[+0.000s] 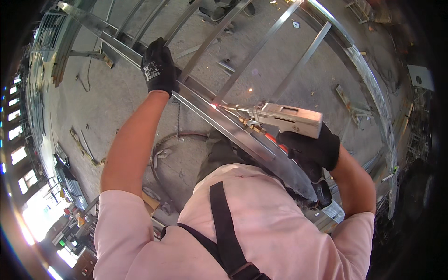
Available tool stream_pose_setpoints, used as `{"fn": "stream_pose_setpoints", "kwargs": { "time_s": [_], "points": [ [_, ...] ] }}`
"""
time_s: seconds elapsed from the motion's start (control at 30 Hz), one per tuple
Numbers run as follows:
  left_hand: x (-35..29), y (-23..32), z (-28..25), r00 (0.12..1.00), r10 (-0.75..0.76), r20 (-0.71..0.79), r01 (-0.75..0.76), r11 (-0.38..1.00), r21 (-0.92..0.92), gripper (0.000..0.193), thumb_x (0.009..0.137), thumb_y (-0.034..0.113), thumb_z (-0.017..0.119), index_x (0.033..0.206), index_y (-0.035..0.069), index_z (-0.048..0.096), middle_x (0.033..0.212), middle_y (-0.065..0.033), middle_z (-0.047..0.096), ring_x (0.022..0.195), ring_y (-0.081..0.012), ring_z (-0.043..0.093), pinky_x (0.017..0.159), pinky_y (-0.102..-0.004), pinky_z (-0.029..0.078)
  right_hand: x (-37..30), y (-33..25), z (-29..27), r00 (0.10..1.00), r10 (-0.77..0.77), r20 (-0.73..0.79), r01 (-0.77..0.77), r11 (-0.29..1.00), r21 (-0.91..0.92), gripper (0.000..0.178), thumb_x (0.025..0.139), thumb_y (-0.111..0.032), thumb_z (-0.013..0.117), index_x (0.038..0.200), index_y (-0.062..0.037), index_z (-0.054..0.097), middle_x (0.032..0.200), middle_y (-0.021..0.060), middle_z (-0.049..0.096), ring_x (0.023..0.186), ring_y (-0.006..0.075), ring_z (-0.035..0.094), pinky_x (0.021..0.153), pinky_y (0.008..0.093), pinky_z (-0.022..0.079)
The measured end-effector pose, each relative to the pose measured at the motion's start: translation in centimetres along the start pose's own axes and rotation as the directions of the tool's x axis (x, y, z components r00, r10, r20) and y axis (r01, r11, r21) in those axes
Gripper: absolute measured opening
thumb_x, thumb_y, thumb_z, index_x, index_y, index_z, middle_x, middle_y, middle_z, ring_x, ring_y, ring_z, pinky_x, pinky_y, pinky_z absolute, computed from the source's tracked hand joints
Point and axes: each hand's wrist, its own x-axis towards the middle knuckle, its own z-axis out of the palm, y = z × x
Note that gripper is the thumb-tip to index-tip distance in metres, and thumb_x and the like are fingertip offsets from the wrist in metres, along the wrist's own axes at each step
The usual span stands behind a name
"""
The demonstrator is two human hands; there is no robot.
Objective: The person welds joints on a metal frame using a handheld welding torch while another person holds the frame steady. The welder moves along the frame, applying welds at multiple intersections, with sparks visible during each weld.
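My right hand point(313, 148), in a black glove, is wrapped round the grip of a silver handheld welding gun point(288, 118). The nozzle meets a joint where an upright bar point(242, 65) joins the long metal rail point(238, 135) of a frame. A bright pinkish glow shows at the tip, and a spark hangs in the air nearby. Farther up the same rail, my left hand point(158, 67), also gloved in black, grips it from above. Its fingertips are partly hidden. Several parallel bars run from the rail toward the far side.
A curved metal rail point(371, 77) bounds the frame at right. A dark reddish hose point(161, 144) loops across the concrete floor. Metal stands point(353, 106) and offcuts lie about. Stacked metal lengths point(63, 51) stand at far left. A person's shoes point(218, 13) show at the top.
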Motion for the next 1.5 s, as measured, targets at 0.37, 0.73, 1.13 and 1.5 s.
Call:
{"fn": "stream_pose_setpoints", "kwargs": {
  "time_s": [0.37, 0.73, 1.13, 1.5],
  "points": [
    [-0.9, -8.4, -2.5, 0.934, -0.358, -0.002, 0.356, 0.931, -0.082, 0.071, 0.094, 0.036, 0.074, 0.149, 0.0, 0.05, 0.151, -0.0257, 0.05, 0.144, -0.0412, 0.043, 0.121, -0.0469, 0.036, -1.3, -4.2, 3.8, 0.989, -0.023, -0.146, 0.01, 0.996, -0.088, 0.04, 0.096, -0.026, 0.077, 0.126, -0.0036, 0.067, 0.079, 0.002, 0.068, 0.063, 0.0103, 0.062, 0.054, 0.0271, 0.05],
    [4.1, -16.8, -2.6, 0.631, -0.568, 0.528, 0.747, 0.628, -0.217, 0.072, 0.092, 0.063, 0.069, 0.13, 0.001, 0.064, 0.136, -0.0228, 0.064, 0.127, -0.0377, 0.062, 0.109, -0.0471, 0.046, 6.0, -7.8, 7.2, 0.986, -0.065, -0.15, 0.064, 0.998, -0.013, 0.036, 0.095, -0.014, 0.073, 0.127, 0.0003, 0.065, 0.09, 0.0082, 0.073, 0.067, 0.0161, 0.067, 0.059, 0.0309, 0.054],
    [3.8, -14.3, -4.0, 0.627, -0.585, 0.514, 0.735, 0.664, -0.14, 0.067, 0.102, 0.065, 0.053, 0.121, 0.003, 0.071, 0.12, -0.0146, 0.072, 0.113, -0.03, 0.064, 0.104, -0.0408, 0.045, 9.4, -7.2, 5.0, 0.998, -0.057, -0.004, 0.057, 0.997, 0.053, 0.037, 0.094, -0.017, 0.073, 0.126, -0.001, 0.065, 0.092, 0.0061, 0.073, 0.068, 0.0147, 0.067, 0.061, 0.0307, 0.054],
    [3.3, -16.9, -1.9, 0.616, -0.646, 0.451, 0.725, 0.689, -0.002, 0.065, 0.103, 0.066, 0.05, 0.102, 0.006, 0.076, 0.105, -0.0112, 0.074, 0.102, -0.0259, 0.065, 0.097, -0.0383, 0.047, 10.0, -6.7, 4.6, 0.997, -0.067, 0.048, 0.061, 0.992, 0.107, 0.052, 0.094, -0.014, 0.072, 0.142, -0.0036, 0.057, 0.094, 0.0048, 0.07, 0.072, 0.013, 0.066, 0.064, 0.0296, 0.054]
  ]
}}
